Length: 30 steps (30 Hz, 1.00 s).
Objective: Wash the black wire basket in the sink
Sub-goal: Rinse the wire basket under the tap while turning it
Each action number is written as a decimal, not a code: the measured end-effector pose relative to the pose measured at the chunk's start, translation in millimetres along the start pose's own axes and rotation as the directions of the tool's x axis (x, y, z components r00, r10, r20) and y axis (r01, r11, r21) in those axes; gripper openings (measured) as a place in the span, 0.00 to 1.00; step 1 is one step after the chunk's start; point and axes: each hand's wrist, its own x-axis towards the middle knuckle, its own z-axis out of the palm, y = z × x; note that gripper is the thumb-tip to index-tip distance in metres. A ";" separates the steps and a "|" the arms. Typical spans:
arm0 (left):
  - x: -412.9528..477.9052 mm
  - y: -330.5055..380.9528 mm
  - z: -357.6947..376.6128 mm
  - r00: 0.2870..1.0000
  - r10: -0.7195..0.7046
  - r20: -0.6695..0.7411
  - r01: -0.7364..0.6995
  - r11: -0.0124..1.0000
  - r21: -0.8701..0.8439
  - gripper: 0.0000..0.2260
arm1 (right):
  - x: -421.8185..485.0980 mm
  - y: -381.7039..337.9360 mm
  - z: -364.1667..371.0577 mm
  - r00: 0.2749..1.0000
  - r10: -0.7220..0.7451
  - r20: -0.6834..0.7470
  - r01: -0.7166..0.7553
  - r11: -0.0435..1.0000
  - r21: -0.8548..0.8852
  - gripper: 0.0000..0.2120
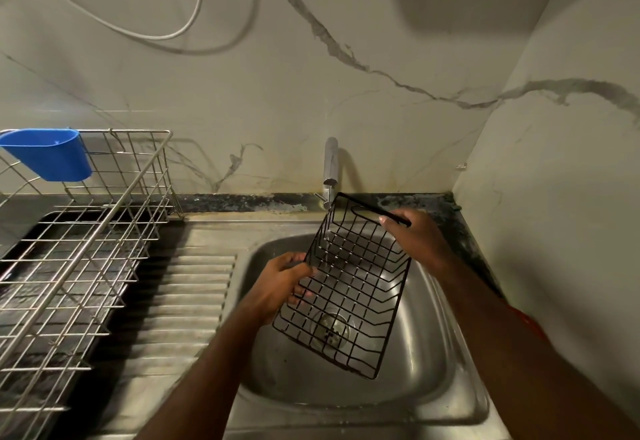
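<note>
I hold the black wire basket over the round stainless steel sink, tilted so its far end sits higher, just under the spout of the chrome tap. A thin stream of water falls from the tap through the grid near the basket's upper left part. My left hand grips the basket's left edge, fingers curled around the wire with the thumb on top. My right hand clasps the basket's upper right corner, fingers wrapped over the rim wire there. Through the mesh I see the metal drain strainer at the bottom of the sink.

To the left of the sink runs the ribbed steel draining board, part of the same surface. Farther left stands a silver wire dish rack, with a blue plastic cup holder hanging on its back rail. Behind the tap rises a white marble-patterned wall, and a white cable loops across it at the upper left.
</note>
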 end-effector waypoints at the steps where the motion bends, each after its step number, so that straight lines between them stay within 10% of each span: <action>1: 0.5 -0.5 -4.3 1.000 -0.004 0.002 0.004 1.000 -0.023 0.11 | 4.0 -2.4 -1.9 0.999 -0.021 0.040 0.020 1.000 0.019 0.17; 15: -8.8 -8.8 -38.4 0.999 0.048 -0.012 -0.049 0.992 -0.118 0.25 | 7.1 -7.7 10.9 0.993 -0.106 0.045 0.101 0.989 0.107 0.07; 23: -28.6 -52.1 -27.4 0.908 -0.086 -0.410 -0.158 0.837 -0.524 0.27 | -8.6 10.8 19.5 0.999 -0.025 -0.024 0.027 0.995 0.097 0.11; 30: -51.6 -73.1 6.2 0.782 -0.092 -0.617 -0.319 0.791 -0.522 0.27 | -16.7 11.4 21.7 0.997 -0.001 -0.076 0.011 0.990 0.140 0.11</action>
